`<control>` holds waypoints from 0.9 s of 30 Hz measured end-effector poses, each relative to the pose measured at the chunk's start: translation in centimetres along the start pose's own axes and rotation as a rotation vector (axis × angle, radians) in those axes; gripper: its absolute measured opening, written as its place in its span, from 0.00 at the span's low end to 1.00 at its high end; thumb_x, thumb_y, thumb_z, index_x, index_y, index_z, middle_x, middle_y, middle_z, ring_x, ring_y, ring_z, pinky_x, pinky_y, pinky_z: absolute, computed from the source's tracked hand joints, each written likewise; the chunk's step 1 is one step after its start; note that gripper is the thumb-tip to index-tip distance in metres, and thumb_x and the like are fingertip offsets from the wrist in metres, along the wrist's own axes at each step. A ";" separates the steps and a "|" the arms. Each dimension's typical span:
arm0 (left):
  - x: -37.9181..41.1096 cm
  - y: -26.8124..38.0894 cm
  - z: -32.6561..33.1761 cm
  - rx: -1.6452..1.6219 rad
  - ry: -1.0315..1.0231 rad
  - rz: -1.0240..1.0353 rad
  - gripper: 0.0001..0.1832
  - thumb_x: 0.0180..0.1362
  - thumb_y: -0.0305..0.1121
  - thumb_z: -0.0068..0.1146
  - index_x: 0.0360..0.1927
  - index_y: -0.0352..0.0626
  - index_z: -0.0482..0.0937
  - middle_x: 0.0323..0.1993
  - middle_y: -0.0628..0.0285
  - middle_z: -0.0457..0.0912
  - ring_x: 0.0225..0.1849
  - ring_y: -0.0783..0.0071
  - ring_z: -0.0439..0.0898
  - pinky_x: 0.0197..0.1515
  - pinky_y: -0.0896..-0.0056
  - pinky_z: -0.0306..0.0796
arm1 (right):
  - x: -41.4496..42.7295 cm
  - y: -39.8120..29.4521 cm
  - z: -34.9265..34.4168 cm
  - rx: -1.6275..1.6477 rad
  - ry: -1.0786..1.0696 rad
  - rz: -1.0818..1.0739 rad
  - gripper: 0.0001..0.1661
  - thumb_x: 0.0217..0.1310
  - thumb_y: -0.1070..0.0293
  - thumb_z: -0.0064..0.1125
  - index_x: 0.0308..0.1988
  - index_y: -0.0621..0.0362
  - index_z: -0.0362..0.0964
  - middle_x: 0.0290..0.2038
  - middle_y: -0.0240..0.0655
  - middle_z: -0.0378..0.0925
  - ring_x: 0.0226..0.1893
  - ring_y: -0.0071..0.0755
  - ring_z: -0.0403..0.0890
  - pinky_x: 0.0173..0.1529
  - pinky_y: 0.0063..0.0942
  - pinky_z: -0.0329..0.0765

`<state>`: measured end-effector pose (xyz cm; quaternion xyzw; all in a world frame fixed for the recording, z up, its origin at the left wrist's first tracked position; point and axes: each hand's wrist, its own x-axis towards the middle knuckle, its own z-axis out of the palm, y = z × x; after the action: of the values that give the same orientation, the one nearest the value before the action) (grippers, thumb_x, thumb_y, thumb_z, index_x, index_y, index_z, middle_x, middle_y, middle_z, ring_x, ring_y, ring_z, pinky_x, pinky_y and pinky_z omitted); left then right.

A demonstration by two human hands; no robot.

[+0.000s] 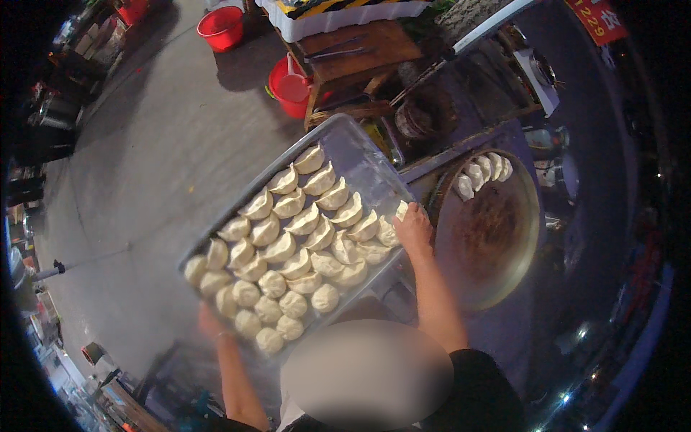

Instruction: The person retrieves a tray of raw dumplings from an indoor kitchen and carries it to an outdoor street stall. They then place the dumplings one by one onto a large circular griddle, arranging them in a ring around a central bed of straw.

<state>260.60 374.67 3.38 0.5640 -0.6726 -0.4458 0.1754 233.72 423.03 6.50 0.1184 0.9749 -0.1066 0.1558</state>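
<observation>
A rectangular metal tray [372, 162] spans the middle of the view, tilted in the picture. Crescent dumplings [304, 220] lie on it in rows, with round pleated buns [269, 309] at its near left end. My left hand [211, 324] is at the tray's lower left edge, blurred, its fingers partly hidden. My right hand [414, 229] grips the right edge, a dumpling [401, 210] showing beside its fingers. To the right of that hand is a large round flat pan [532, 237], with several white dumplings [474, 176] along its upper rim.
Beyond the tray stand a wooden stool or small table [367, 51], a white foam box [302, 29] and a dark round pot [424, 116]. A red basin [220, 28] and a red bucket holding a pink dipper [291, 86] stand on the grey floor [156, 162].
</observation>
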 end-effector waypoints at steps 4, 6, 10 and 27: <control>0.3 0.4 -0.4 0.132 -0.005 0.121 0.24 0.57 0.47 0.56 0.44 0.32 0.79 0.38 0.62 0.79 0.38 0.71 0.75 0.42 0.66 0.69 | 0.1 0.4 1.3 -0.001 0.136 -0.124 0.27 0.46 0.67 0.65 0.47 0.60 0.63 0.46 0.46 0.72 0.47 0.53 0.73 0.47 0.45 0.72; 0.2 0.1 0.1 0.138 -0.016 0.094 0.23 0.60 0.45 0.51 0.45 0.33 0.78 0.40 0.59 0.79 0.40 0.70 0.75 0.45 0.65 0.68 | 0.3 1.4 1.5 0.039 0.245 -0.235 0.25 0.45 0.70 0.65 0.45 0.59 0.64 0.43 0.44 0.73 0.44 0.51 0.74 0.46 0.44 0.73; -1.0 3.2 0.6 0.034 -0.060 -0.084 0.24 0.60 0.46 0.50 0.46 0.33 0.78 0.42 0.57 0.79 0.41 0.67 0.75 0.46 0.62 0.69 | 0.5 2.1 -1.0 0.425 0.327 -0.227 0.21 0.43 0.77 0.63 0.42 0.58 0.70 0.38 0.38 0.75 0.39 0.44 0.77 0.44 0.37 0.75; 0.3 1.7 0.5 -0.274 -0.317 -0.143 0.25 0.61 0.50 0.45 0.50 0.39 0.74 0.44 0.61 0.77 0.43 0.63 0.78 0.46 0.58 0.74 | 12.8 36.1 -10.0 1.247 0.446 0.452 0.32 0.52 0.62 0.65 0.55 0.59 0.63 0.50 0.39 0.71 0.47 0.37 0.76 0.42 0.35 0.80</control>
<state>259.16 374.58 4.37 0.5040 -0.5833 -0.6274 0.1103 228.69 462.28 5.42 0.4045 0.6921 -0.5842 -0.1267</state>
